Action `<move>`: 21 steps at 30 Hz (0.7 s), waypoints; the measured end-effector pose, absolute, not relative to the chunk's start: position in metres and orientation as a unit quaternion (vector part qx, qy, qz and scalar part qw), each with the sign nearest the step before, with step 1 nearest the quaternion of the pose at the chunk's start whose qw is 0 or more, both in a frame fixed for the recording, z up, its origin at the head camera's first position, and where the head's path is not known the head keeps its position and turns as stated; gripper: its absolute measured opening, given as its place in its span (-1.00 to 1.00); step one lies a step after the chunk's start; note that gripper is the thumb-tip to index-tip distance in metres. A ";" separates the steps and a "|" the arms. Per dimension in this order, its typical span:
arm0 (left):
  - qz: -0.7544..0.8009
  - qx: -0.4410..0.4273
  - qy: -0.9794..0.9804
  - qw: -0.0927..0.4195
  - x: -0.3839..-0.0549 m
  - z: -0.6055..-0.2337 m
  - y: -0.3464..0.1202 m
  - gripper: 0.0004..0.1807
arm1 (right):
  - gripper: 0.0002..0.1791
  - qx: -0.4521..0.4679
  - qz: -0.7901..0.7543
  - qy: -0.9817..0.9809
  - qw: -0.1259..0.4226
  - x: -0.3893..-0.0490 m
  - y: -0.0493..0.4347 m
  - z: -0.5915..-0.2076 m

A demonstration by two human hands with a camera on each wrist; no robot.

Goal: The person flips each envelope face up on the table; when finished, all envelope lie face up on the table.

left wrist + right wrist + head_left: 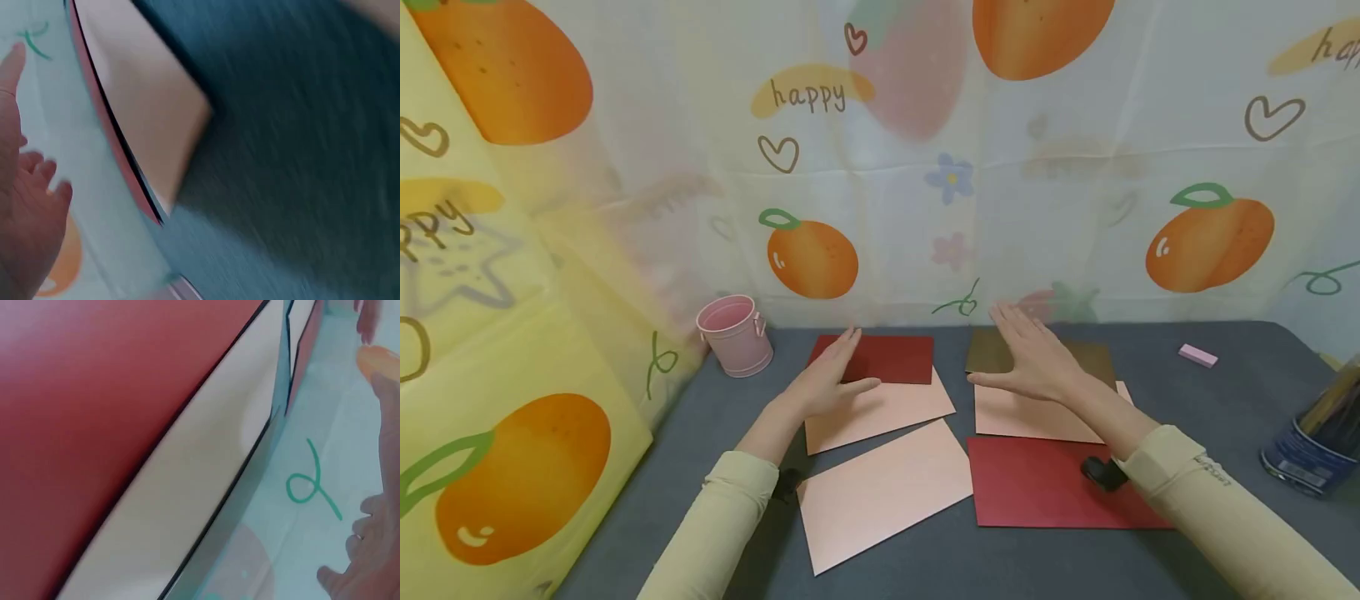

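Observation:
My left hand (826,382), fingers extended and thumb apart, hovers over a dark red card (898,358) and the pale pink card (880,408) partly under it. On the other side my right hand (1037,357) spreads its fingers above a brown card (988,354), which overlaps another pale pink card (1030,412). Neither hand holds anything. Nearer to me lie a third pale pink card (887,496), set at a slant, and a larger red card (1026,483), partly hidden by my right forearm. The left wrist view shows my left hand (31,219) raised off the cards.
A pink bucket (741,342) stands at the back left of the dark grey table (647,500). To the right are a small pink block (1198,356) and a blue container (1311,454) of thin sticks. A fruit-patterned curtain (895,192) hangs behind.

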State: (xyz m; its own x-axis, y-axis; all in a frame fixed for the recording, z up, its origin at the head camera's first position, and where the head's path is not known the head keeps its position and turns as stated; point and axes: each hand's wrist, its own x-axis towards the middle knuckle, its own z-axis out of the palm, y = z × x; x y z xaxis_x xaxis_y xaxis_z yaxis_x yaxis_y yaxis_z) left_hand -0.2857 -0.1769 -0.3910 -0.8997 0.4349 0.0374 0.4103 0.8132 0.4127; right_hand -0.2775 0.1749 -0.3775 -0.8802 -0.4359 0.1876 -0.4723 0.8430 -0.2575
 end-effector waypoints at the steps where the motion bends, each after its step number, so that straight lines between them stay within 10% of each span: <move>1: 0.220 0.221 0.949 0.037 -0.287 -0.392 -0.182 0.04 | 0.27 0.249 0.155 -0.954 0.054 -0.279 0.172 -0.378; 21: 0.252 0.160 0.952 0.062 -0.304 -0.416 -0.238 -0.09 | 0.03 0.309 0.256 -0.909 -0.112 -0.309 0.126 -0.403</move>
